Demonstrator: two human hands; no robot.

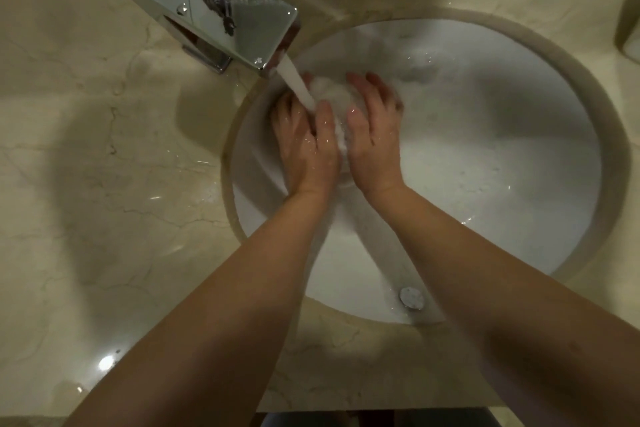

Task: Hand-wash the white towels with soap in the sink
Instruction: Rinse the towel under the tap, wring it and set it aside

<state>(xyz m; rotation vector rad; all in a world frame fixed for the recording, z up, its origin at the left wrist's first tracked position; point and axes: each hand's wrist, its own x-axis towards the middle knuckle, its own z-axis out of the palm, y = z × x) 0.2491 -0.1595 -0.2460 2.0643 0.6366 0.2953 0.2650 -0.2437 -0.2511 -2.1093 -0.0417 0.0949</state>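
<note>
White towel: bunched into a wet wad, held between both hands inside the sink, toward the basin's 10 o'clock side. The left hand cups it from 9 o'clock, fingers curled over the wad's left flank, thumb lying across the top. The right hand clasps it from 3 o'clock, fingers wrapped over the far side, thumb along the near edge. Both hands grasp the towel; the palms face each other with the cloth squeezed between them. Only the towel's top and a narrow strip between the thumbs show; the rest is covered by the hands.

Water stream falls from the chrome faucet, at 11 o'clock from the hands, and lands on the towel's left upper part, crossing in front of the left fingers.

Basin is white and wet, with foam or suds across its right half; hard to tell suds from glare. Overflow fitting at the basin's 6 o'clock wall, beside the right forearm. Marble counter surrounds the sink, with wet patches at the lower left. Object at the frame's 3 o'clock upper edge is cut off, unidentifiable. Whether more towels lie underwater cannot be told.
</note>
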